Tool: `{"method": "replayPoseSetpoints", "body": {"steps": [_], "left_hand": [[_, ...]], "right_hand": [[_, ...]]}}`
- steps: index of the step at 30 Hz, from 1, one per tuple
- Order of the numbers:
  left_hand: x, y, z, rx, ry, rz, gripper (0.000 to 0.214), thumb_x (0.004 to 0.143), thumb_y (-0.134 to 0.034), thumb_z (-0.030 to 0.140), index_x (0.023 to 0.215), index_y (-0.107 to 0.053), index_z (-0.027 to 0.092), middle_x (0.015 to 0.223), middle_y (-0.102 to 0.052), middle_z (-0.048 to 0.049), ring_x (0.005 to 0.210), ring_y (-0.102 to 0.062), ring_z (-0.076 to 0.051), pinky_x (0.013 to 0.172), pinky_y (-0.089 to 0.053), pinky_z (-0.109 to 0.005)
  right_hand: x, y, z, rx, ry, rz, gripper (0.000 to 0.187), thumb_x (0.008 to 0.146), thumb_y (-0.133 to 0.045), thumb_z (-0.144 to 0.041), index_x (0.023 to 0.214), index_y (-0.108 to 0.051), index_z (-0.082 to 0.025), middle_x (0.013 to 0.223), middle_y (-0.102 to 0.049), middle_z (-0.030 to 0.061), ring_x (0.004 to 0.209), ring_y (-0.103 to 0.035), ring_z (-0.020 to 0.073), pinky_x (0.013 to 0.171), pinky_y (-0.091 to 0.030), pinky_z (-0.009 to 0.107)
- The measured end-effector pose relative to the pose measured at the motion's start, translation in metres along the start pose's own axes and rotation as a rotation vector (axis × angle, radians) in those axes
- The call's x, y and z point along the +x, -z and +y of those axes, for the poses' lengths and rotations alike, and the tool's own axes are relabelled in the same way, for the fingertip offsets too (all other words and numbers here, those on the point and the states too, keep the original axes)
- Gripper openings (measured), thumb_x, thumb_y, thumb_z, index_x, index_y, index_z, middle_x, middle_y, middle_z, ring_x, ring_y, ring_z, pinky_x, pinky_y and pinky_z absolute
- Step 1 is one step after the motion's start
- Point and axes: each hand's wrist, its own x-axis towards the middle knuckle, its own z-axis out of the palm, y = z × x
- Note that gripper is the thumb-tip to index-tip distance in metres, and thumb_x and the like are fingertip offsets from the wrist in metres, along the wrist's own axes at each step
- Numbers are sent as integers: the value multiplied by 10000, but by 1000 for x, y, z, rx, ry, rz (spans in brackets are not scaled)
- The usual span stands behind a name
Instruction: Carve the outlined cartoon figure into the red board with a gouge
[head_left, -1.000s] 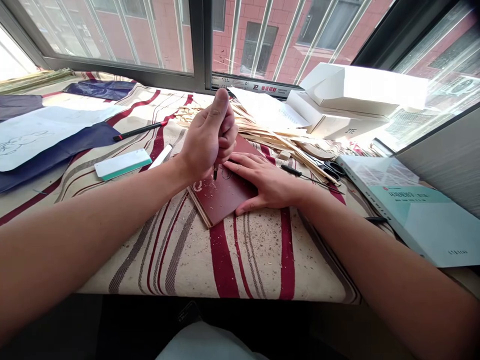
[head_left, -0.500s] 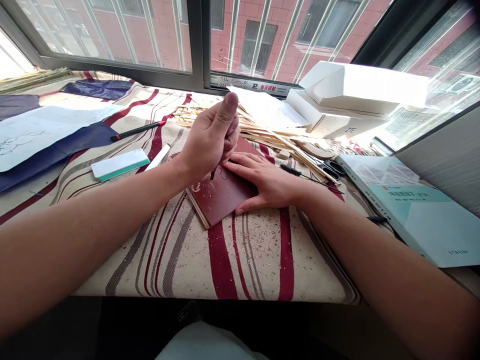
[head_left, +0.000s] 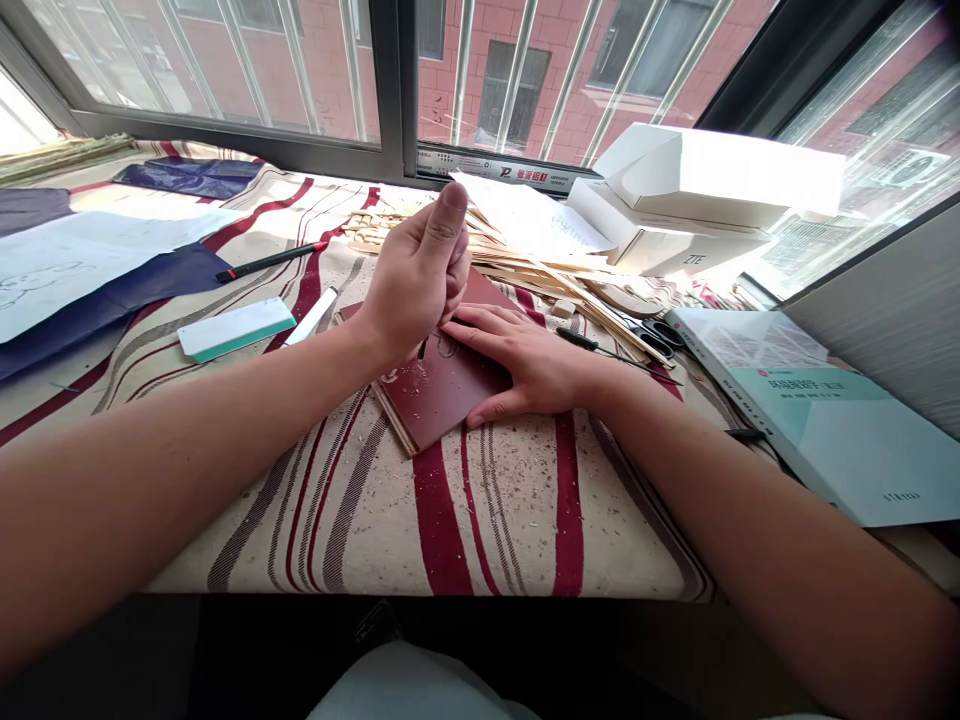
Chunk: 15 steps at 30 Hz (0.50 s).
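Note:
A reddish-brown board [head_left: 439, 412] lies on the striped cloth, with pale carved lines and loose shavings on its face. My left hand [head_left: 420, 270] is a fist over the board, thumb uppermost, closed round a carving tool [head_left: 422, 349]. Only the tool's dark lower end shows, pointing down at the board; its handle is hidden in the fist. Flat on the board's right part rests my right hand [head_left: 517, 360], fingers spread and thumb near the front edge. Its fingertips are close beside the fist.
Thin wooden strips [head_left: 517, 262], a white box [head_left: 675, 225] and scissors [head_left: 664, 337] are behind and to the right. A thin black-handled tool [head_left: 577, 339] lies beyond my right wrist, near a book [head_left: 832, 400]. Leftward are a white-and-green block [head_left: 236, 328] and a pen [head_left: 270, 262].
The whole view has shifted slightly. My left fist still grips the tool over the board, its tip a little more hidden; my right hand stays flat in the same place.

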Motion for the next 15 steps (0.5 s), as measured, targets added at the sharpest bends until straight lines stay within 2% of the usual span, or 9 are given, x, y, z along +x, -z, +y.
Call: {"method": "replayPoseSetpoints", "body": {"steps": [3,9,12,15], "left_hand": [[4,-3,3,13,81,32,619,1067,-604,490,578,-364,197,452,-284,74,324,-233,-20,346,-154,-197],[13,5,6,7,275,-65,603,1136,-384,534,632,-355,204,462,-252,86,307,-204,-18,346,-89,-171],[11,8,5,26,224,-107,593,1124,-417,553,645,-350,209,492,-251,87,331,-193,-14,366,-116,-176],[7,7,1,22,117,-20,626,1052,-553,634,639,-331,219,491,-252,83,369,-160,-32,384,-99,-237]], "right_hand": [[0,0,0,2,4,8,1115,836,-675,-831,1695,-371,-188,1766,-317,204,1630,-302,435,1312,-273,688],[0,-1,2,0,13,-8,1113,849,-683,-808,1704,-346,-179,1771,-303,210,1636,-277,445,1308,-238,713],[0,-1,2,-5,8,-13,1134,836,-659,-845,1700,-355,-177,1769,-310,209,1635,-279,447,1313,-223,711],[1,0,1,0,2,-31,1191,829,-607,-893,1704,-336,-133,1775,-280,230,1646,-256,445,1328,-199,697]]}}
